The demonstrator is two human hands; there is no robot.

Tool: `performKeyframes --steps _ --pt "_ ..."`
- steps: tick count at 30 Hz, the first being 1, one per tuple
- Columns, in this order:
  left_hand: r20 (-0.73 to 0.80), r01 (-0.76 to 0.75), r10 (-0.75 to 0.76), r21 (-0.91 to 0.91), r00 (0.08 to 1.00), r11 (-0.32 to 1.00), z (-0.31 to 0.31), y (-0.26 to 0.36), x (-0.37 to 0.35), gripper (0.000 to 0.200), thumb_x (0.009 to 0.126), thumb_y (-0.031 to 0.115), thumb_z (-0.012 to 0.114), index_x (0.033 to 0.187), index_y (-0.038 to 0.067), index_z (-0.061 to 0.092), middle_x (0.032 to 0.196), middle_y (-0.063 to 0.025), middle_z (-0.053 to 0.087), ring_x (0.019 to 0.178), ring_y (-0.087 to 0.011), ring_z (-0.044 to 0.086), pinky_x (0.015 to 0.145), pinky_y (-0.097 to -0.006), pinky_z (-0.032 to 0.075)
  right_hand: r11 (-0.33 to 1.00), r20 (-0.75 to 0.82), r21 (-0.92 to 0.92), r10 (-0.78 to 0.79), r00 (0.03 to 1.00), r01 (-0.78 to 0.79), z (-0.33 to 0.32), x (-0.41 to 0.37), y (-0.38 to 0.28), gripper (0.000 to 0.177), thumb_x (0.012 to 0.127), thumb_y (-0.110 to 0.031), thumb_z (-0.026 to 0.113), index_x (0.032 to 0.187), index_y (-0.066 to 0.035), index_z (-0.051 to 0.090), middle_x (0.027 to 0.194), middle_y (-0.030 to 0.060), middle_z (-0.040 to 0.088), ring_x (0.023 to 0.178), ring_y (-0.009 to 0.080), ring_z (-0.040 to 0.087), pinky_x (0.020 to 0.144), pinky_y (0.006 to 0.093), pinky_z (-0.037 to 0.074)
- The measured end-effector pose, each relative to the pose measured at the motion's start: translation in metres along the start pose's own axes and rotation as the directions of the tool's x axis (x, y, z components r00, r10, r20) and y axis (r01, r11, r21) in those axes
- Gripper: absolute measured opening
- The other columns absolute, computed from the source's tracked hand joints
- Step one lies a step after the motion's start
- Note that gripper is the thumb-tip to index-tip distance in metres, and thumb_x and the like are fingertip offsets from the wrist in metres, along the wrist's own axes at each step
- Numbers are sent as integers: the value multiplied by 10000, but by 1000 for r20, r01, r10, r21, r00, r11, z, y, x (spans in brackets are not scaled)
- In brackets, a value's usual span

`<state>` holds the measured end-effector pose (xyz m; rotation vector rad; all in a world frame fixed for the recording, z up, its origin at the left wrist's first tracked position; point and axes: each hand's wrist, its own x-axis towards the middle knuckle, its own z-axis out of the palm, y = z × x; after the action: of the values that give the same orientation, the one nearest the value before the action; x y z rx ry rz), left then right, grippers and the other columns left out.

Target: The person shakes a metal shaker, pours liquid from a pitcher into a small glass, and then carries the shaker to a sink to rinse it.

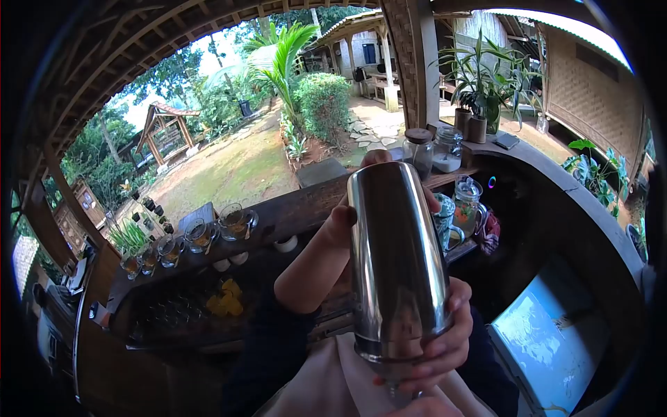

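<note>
A shiny stainless steel canister stands tall and tilted in front of my chest, filling the middle of the view. My left hand is closed around its upper part, with fingertips showing over the far rim and the rest hidden behind the metal. Lower down, my right hand wraps its fingers around the right side of the base. Below the base something clear and shiny partly shows between my fingers.
Several glass cups on saucers line the wooden counter at left. Yellow pieces lie on a lower shelf. At right stand lidded jars, a glass pitcher, a green mug and potted plants.
</note>
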<state>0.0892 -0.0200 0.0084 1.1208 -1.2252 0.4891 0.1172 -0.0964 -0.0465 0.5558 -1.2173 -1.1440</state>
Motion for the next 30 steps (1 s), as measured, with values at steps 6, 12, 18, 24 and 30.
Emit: performKeyframes --steps 6,12,18,24,30 --pt "-757 38 -448 -492 476 870 -53 10 -45 623 903 550 358 1285 67 459 1267 -164 529 1097 -315 563 947 -452 463 368 -32 -456 903 429 -810 -10 -22 42 382 772 -162 720 1099 -37 567 1225 132 528 1163 274 510 990 432 394" --pt "-409 68 -279 -460 869 885 0 47 -45 731 875 626 414 1325 50 417 1279 -212 498 1127 -312 545 929 -449 469 831 316 -249 555 769 -498 29 30 6 319 678 -257 814 957 -200 672 1094 39 627 1054 277 574 935 540 396" --pt "-405 143 -274 -325 872 935 -9 73 -63 806 837 646 496 1340 25 393 1245 -224 526 1136 -333 541 943 -452 467 867 329 -253 495 805 -430 46 0 -10 577 717 -440 775 1181 -197 534 1265 28 514 1098 213 547 982 519 376" --pt "-697 -163 -259 -477 668 864 -39 89 -118 661 926 527 153 1275 65 472 1220 -133 564 1165 -306 513 1024 -453 384 120 109 -372 990 84 -920 80 -36 29 437 634 -134 819 1015 -49 621 1192 134 559 1150 286 509 949 391 414" --pt "-476 -168 149 4 867 986 46 156 -116 561 928 464 487 1418 271 293 1491 -242 138 1144 -462 506 838 -564 528 894 310 -37 436 845 -447 157 -12 -35 284 691 -134 755 940 -243 674 1078 -101 629 1082 188 561 929 417 393"
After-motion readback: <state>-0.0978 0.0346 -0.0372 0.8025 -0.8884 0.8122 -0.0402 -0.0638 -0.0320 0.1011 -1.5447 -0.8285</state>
